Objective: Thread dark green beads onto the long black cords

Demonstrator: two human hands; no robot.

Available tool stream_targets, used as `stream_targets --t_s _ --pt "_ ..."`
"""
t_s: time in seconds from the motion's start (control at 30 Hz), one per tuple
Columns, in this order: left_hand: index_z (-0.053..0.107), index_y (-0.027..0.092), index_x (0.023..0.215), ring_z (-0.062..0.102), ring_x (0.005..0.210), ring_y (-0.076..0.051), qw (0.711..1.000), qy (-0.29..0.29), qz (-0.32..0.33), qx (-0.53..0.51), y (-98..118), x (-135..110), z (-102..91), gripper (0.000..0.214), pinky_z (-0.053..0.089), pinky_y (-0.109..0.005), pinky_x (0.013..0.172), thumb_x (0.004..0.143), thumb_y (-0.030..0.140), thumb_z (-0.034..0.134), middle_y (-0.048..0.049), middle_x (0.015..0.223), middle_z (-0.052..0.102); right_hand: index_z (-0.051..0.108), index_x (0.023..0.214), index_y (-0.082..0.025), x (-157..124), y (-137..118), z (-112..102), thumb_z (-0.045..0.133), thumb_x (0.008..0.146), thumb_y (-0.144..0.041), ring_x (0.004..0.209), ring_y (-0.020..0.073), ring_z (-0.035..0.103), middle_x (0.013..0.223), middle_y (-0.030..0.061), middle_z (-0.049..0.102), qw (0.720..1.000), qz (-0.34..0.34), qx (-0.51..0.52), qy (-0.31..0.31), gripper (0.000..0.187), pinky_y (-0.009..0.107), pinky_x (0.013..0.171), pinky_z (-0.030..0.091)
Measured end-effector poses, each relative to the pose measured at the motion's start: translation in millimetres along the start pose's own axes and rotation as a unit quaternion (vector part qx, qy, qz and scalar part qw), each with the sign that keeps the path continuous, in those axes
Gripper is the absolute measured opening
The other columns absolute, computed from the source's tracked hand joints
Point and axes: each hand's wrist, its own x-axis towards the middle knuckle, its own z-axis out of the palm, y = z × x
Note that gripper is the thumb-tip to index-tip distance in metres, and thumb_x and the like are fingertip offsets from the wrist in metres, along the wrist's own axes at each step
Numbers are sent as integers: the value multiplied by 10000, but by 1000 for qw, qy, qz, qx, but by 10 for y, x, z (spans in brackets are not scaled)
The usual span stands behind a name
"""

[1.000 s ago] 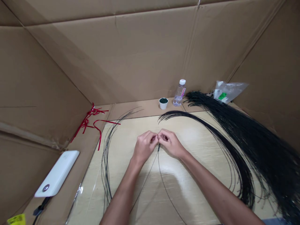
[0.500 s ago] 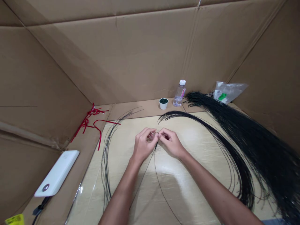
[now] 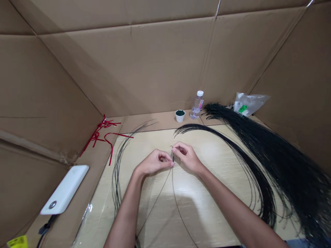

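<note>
Thin dark strands [image 3: 174,196] rise from the near table edge and meet in a short, thicker dark section between my hands. My right hand [image 3: 186,156] pinches the upper end of that section, and a small curled tip sticks out above the fingers. Lower down, my left hand [image 3: 158,162] pinches the strands with thumb and forefinger. Whether the thick section is beads or a twist is too small to tell. A curved bundle of black strands [image 3: 243,156] lies right of my right hand, and a looser, thinner bundle [image 3: 117,175] lies left of my left arm.
A white cup [image 3: 180,117] of dark green bits and a clear bottle [image 3: 197,106] stand at the back. A large dark bundle [image 3: 279,158] and a plastic bag [image 3: 249,103] lie right. Red ribbons [image 3: 110,148] and a white power bank [image 3: 66,189] lie left. Cardboard walls [image 3: 165,65] surround the table.
My left hand has moved down and left along the strands, away from my right hand. My right hand stays at the top, still pinching. The view has shifted slightly.
</note>
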Motion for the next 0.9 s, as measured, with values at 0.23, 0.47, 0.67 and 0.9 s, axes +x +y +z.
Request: stream_targets --t_s 0.23,0.47,0.67,0.9 --pt "780 125 805 631 621 -157 989 98 29 -107 216 -150 58 417 471 -270 601 767 510 937 -67 697 709 705 911 -177 -210 -181 214 541 1044 -729 767 182 553 831 43 659 995 75 33 -48 591 319 730 454" --pt "757 147 722 453 535 -91 976 202 61 -57 571 -342 51 442 355 -231 520 687 538 959 2 638 611 681 931 -185 -585 -336 575 476 1112 -659 781 189 598 852 52 697 990 46 87 -105 547 329 753 457" --pt "740 152 694 349 530 -75 962 261 69 -43 667 -432 12 431 259 -231 508 672 522 960 26 613 555 675 901 -182 -773 -399 651 474 1129 -623 770 177 613 837 38 686 988 39 82 -123 536 313 767 470" --pt "750 154 702 312 520 -77 955 284 83 -28 742 -494 37 427 227 -247 505 727 542 927 19 594 558 678 891 -176 -903 -492 672 465 1134 -623 767 164 614 826 28 660 989 39 88 -115 552 295 762 479"
